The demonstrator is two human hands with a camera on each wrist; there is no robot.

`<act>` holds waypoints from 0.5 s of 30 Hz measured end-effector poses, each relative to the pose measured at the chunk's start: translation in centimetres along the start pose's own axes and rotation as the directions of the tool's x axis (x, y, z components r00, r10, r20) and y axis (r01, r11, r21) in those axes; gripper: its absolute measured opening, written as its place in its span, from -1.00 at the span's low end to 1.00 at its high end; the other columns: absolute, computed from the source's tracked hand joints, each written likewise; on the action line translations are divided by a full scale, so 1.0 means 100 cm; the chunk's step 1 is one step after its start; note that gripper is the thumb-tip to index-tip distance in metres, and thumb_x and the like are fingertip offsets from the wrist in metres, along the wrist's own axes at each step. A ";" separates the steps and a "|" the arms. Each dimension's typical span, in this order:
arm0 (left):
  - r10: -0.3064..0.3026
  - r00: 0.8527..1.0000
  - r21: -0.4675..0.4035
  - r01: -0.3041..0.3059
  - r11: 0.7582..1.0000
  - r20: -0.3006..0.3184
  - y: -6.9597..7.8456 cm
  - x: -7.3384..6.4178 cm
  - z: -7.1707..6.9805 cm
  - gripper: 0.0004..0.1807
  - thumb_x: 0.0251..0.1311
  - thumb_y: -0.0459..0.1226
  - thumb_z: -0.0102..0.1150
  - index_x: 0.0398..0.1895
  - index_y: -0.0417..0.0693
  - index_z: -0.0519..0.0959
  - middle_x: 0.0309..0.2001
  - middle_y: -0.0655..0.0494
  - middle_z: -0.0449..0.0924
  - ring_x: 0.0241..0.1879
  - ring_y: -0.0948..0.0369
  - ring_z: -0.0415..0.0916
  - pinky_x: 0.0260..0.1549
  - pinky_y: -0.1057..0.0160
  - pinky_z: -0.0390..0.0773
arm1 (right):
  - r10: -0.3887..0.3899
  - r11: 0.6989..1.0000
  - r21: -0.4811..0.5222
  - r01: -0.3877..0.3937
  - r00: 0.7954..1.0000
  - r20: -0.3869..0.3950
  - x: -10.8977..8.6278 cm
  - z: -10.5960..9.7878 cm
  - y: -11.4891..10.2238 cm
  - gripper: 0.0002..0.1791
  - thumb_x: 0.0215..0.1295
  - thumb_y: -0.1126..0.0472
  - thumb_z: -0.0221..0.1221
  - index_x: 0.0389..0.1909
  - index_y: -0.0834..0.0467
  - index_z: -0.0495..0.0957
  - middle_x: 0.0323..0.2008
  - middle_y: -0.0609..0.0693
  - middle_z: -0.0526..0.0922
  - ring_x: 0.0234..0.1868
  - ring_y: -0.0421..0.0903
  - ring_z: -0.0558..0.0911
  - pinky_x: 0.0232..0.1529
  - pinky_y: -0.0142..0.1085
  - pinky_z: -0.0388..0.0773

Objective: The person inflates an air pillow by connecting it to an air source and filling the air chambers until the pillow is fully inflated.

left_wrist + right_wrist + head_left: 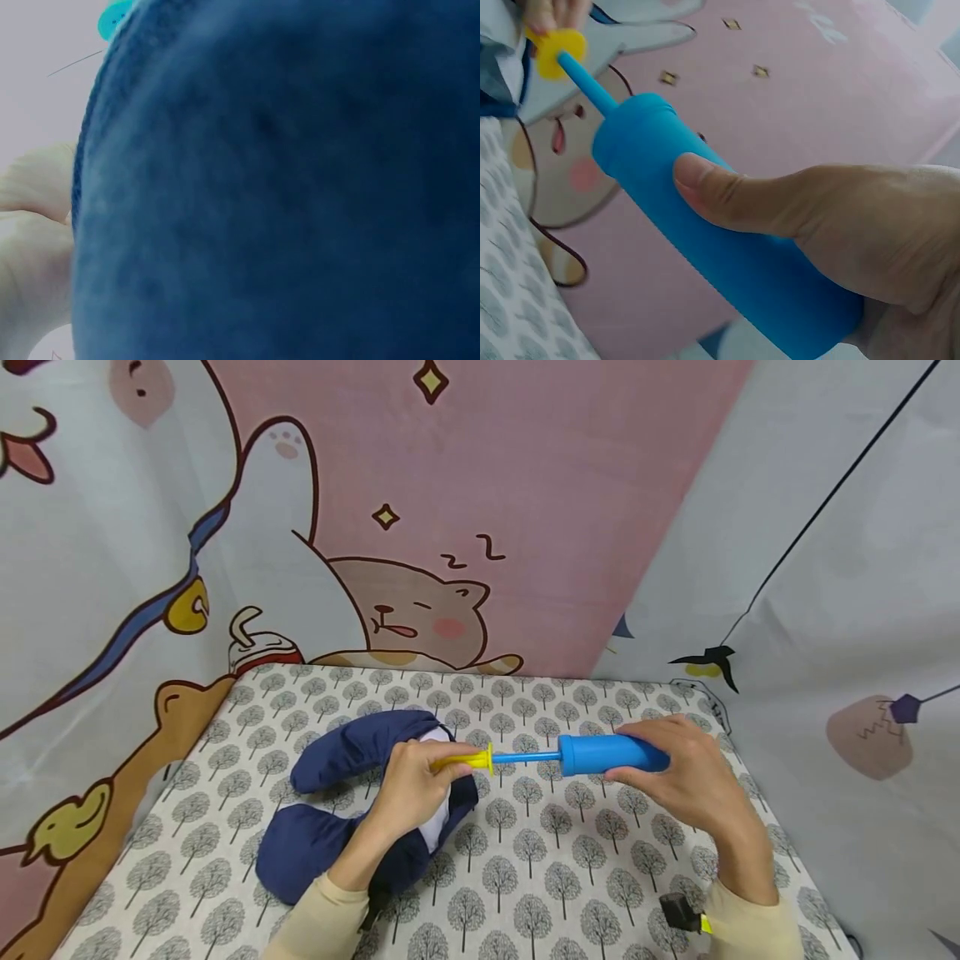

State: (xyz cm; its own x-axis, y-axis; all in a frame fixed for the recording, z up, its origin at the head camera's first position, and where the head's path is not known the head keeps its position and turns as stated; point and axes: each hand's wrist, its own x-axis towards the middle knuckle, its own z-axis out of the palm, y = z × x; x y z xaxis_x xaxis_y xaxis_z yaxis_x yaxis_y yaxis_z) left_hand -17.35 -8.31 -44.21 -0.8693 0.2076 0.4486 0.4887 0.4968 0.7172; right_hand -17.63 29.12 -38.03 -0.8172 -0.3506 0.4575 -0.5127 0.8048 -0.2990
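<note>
A blue hand pump (592, 755) is held level above the table between both hands. My right hand (693, 772) grips its barrel, thumb along the near side, as the right wrist view also shows. At the pump's other end, my left hand (415, 783) pinches the yellow end piece (482, 760). A stretch of thin blue rod (525, 757) shows between yellow piece and barrel. Beneath the left hand and forearm lies a navy U-shaped neck pillow (300, 852) with a white patch (437, 822), partly hidden by them. Navy fabric (277, 187) fills most of the left wrist view.
The table (525, 902) wears a white cloth printed with grey trees. Cartoon-printed curtains (570, 510) hang behind it and along both sides. A small black device (681, 912) sits at the right wrist.
</note>
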 end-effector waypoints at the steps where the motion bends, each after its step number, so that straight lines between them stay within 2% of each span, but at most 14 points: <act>1: -0.002 1.000 0.002 0.002 1.000 0.000 0.000 0.000 0.000 -0.71 0.31 -0.37 0.59 0.07 0.00 0.92 -0.11 0.00 0.96 -0.51 0.40 0.46 -0.43 0.40 0.44 | 0.001 1.000 0.003 -0.001 1.000 0.002 -0.001 -0.003 0.005 -0.33 -0.02 0.06 0.80 0.17 0.07 0.84 0.04 0.06 0.91 0.10 0.13 0.70 0.06 0.11 0.59; 7: -0.013 1.000 0.007 0.013 1.000 0.000 -0.001 0.001 -0.001 -0.72 0.32 -0.36 0.59 0.07 -0.03 0.92 -0.10 -0.03 0.96 -0.57 0.41 0.35 -0.47 0.41 0.38 | 0.055 0.998 0.001 -0.055 0.998 0.004 -0.011 -0.018 0.027 -0.32 0.00 0.10 0.79 0.21 0.04 0.83 0.09 0.08 0.89 0.18 0.07 0.62 0.09 -0.07 0.47; 9: -0.010 1.000 0.001 0.010 1.000 -0.006 -0.001 0.001 0.000 -0.71 0.30 -0.38 0.59 0.07 -0.03 0.92 -0.10 -0.04 0.95 -0.56 0.41 0.38 -0.47 0.41 0.39 | 0.060 0.998 -0.010 -0.060 0.998 0.002 -0.012 -0.019 0.030 -0.33 0.00 0.09 0.79 0.21 0.03 0.83 0.10 0.08 0.89 0.19 0.06 0.62 0.09 -0.09 0.46; 15: 0.023 0.999 0.025 -0.022 0.999 -0.041 -0.004 0.000 0.005 -0.70 0.27 -0.40 0.61 0.05 0.00 0.93 -0.15 -0.01 0.95 -0.45 0.37 0.58 -0.40 0.39 0.49 | -0.014 1.000 -0.007 0.014 1.000 0.007 -0.003 -0.006 0.022 -0.33 -0.03 0.07 0.80 0.17 0.06 0.85 0.01 0.03 0.91 0.05 0.03 0.67 0.01 -0.04 0.53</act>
State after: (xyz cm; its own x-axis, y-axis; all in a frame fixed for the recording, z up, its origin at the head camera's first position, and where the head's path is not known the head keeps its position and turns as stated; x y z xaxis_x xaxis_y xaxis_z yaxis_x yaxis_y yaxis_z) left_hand -17.54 -8.09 -44.72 -0.8539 0.1841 0.4868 0.5060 0.5131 0.6934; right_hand -18.37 31.22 -38.34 -0.8117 -0.3651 0.4558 -0.5222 0.8032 -0.2866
